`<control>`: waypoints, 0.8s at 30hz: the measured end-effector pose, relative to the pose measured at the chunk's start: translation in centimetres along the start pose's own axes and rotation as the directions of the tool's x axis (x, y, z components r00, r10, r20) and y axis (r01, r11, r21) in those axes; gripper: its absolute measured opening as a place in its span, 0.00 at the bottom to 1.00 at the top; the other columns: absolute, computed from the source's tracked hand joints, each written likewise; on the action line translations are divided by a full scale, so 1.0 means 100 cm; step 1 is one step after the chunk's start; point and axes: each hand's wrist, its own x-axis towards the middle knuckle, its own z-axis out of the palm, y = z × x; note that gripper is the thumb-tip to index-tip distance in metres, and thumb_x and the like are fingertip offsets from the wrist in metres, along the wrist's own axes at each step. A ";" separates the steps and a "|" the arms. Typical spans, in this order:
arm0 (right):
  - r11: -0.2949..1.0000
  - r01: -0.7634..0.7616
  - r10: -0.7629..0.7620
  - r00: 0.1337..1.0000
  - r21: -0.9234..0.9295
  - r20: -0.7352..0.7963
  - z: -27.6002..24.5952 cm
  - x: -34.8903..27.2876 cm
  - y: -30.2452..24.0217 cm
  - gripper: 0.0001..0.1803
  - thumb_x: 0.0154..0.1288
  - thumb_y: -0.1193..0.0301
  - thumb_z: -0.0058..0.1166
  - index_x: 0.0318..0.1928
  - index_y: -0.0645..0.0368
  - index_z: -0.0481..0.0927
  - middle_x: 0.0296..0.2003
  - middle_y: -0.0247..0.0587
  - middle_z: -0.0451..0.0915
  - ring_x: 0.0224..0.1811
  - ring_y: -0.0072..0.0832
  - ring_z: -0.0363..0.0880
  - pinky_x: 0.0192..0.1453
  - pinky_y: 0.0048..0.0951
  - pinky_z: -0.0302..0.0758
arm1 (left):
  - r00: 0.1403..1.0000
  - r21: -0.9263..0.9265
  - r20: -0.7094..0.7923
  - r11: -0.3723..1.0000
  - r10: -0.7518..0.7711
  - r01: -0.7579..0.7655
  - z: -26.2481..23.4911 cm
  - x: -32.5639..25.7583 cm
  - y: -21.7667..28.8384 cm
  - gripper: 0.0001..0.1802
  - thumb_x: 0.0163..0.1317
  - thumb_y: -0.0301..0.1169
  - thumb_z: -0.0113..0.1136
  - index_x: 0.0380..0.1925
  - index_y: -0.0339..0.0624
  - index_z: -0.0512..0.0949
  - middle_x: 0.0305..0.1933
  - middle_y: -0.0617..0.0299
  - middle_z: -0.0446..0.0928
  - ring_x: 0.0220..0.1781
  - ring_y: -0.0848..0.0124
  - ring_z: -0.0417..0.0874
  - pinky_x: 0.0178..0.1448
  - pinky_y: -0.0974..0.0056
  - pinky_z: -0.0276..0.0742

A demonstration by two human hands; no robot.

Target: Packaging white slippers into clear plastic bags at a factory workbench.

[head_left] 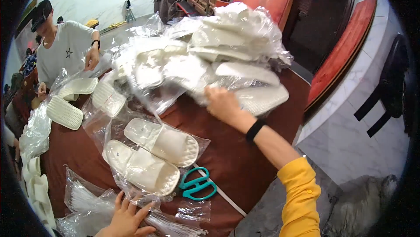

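Note:
My left hand (127, 218) lies with fingers spread on clear plastic packaging of thin white strips (85, 197), at the lower edge. Just beyond its fingertips is a bagged pair of white slippers (144, 169), side by side. Teal-handled scissors (199, 184) rest right of that pair, their blades hidden. My right hand (223, 106) reaches to the pile's near edge, its fingers closed on a clear plastic bag (194, 73) of white slippers; the bag is smeared by motion. Close beside that hand lies another pair of white slippers (262, 99).
A tall heap of bagged white slippers (236, 31) covers the far side of the brown-covered table (232, 158). Another person (65, 49) stands at the far left, hands near more slippers (65, 112). A white strap (225, 195) lies near the table's right edge.

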 end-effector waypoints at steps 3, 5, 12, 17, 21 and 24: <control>0.982 0.090 -0.100 0.994 0.168 0.051 -0.030 -0.038 -0.056 0.25 0.56 0.68 0.56 0.55 0.64 0.72 0.34 0.47 0.80 0.36 0.43 0.81 0.37 0.42 0.80 | 0.996 0.108 0.089 0.994 -0.023 0.014 0.020 -0.009 -0.015 0.41 0.58 0.62 0.55 0.66 0.52 0.66 0.71 0.40 0.54 0.73 0.38 0.50 0.73 0.34 0.41; 0.925 0.215 -0.231 0.973 0.313 0.016 -0.063 -0.065 -0.080 0.31 0.57 0.65 0.59 0.60 0.65 0.69 0.36 0.47 0.80 0.38 0.44 0.81 0.39 0.41 0.80 | 0.999 0.127 0.034 0.992 -0.001 -0.003 0.018 -0.013 -0.011 0.39 0.59 0.61 0.55 0.66 0.52 0.67 0.68 0.40 0.60 0.70 0.37 0.56 0.71 0.34 0.47; 0.989 0.146 -0.137 0.898 -0.012 -0.418 -0.122 0.003 0.065 0.40 0.59 0.47 0.61 0.68 0.48 0.66 0.64 0.56 0.68 0.63 0.51 0.68 0.61 0.54 0.68 | 0.953 -0.033 0.213 0.973 -0.215 0.227 0.015 -0.018 0.002 0.39 0.59 0.50 0.61 0.67 0.44 0.64 0.70 0.42 0.59 0.73 0.41 0.53 0.72 0.32 0.41; 0.907 -0.419 0.374 0.844 0.037 0.384 -0.063 0.040 0.106 0.66 0.43 0.39 0.67 0.76 0.37 0.38 0.72 0.68 0.44 0.73 0.66 0.48 0.75 0.53 0.52 | 0.930 -0.127 0.299 0.957 -0.213 0.260 0.006 -0.008 0.001 0.39 0.58 0.49 0.64 0.66 0.45 0.64 0.71 0.40 0.57 0.72 0.39 0.54 0.72 0.32 0.43; 0.899 -0.388 0.437 0.749 -0.204 0.498 -0.020 0.049 0.070 0.63 0.44 0.43 0.67 0.76 0.37 0.42 0.69 0.67 0.54 0.69 0.66 0.57 0.71 0.56 0.57 | 0.905 -0.115 0.338 0.943 -0.259 0.313 0.013 -0.017 -0.003 0.39 0.57 0.47 0.64 0.66 0.45 0.64 0.71 0.39 0.58 0.72 0.38 0.55 0.73 0.36 0.46; 0.936 -0.333 0.348 0.841 -0.110 0.414 -0.016 0.044 0.073 0.46 0.45 0.52 0.67 0.68 0.38 0.63 0.60 0.56 0.71 0.63 0.57 0.69 0.61 0.71 0.61 | 0.934 -0.121 0.283 0.958 -0.219 0.261 0.011 -0.015 -0.003 0.39 0.57 0.47 0.65 0.66 0.45 0.65 0.71 0.39 0.58 0.71 0.38 0.56 0.73 0.39 0.48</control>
